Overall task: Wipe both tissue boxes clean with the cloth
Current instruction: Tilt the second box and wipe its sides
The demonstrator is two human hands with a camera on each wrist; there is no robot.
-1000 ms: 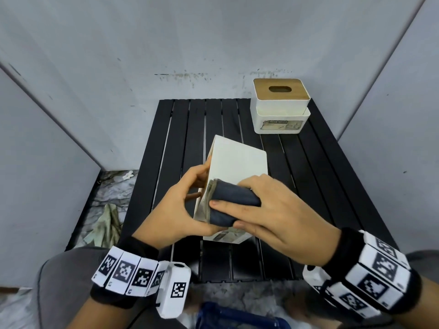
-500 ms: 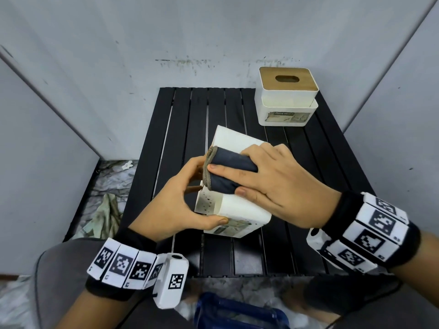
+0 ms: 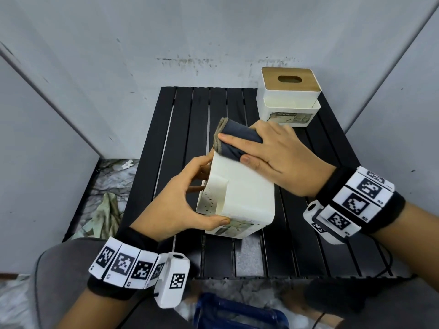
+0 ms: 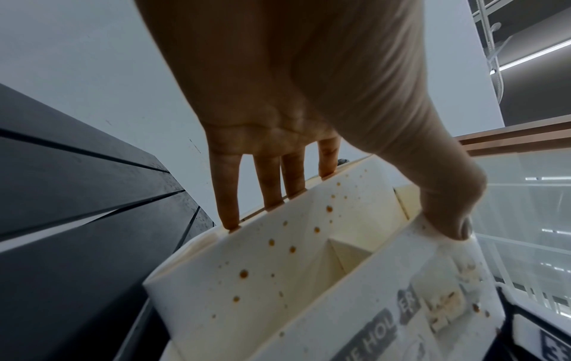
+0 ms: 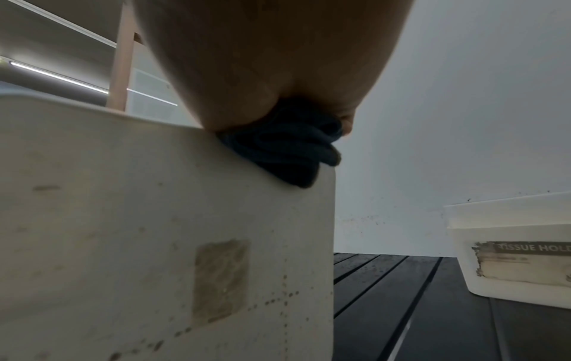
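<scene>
A white tissue box (image 3: 244, 193) lies on its side at the middle of the black slatted table (image 3: 185, 119), its brown-speckled open inside (image 4: 278, 256) facing left. My left hand (image 3: 187, 198) grips its near left end, fingers over the rim and thumb on the labelled face. My right hand (image 3: 268, 150) presses a folded dark blue cloth (image 3: 235, 141) onto the box's far upper edge; the same cloth (image 5: 287, 149) bunches under the palm in the right wrist view. A second tissue box (image 3: 289, 96) with a wooden lid stands at the table's far right corner.
Grey walls close in behind and on both sides of the table. A crumpled rag (image 3: 104, 214) lies on the floor to the left. A blue object (image 3: 237, 314) sits below the table's near edge, between my knees.
My right hand has slid the cloth along the box's top face from the near end to the far edge. The left hand has kept its grip on the box.
</scene>
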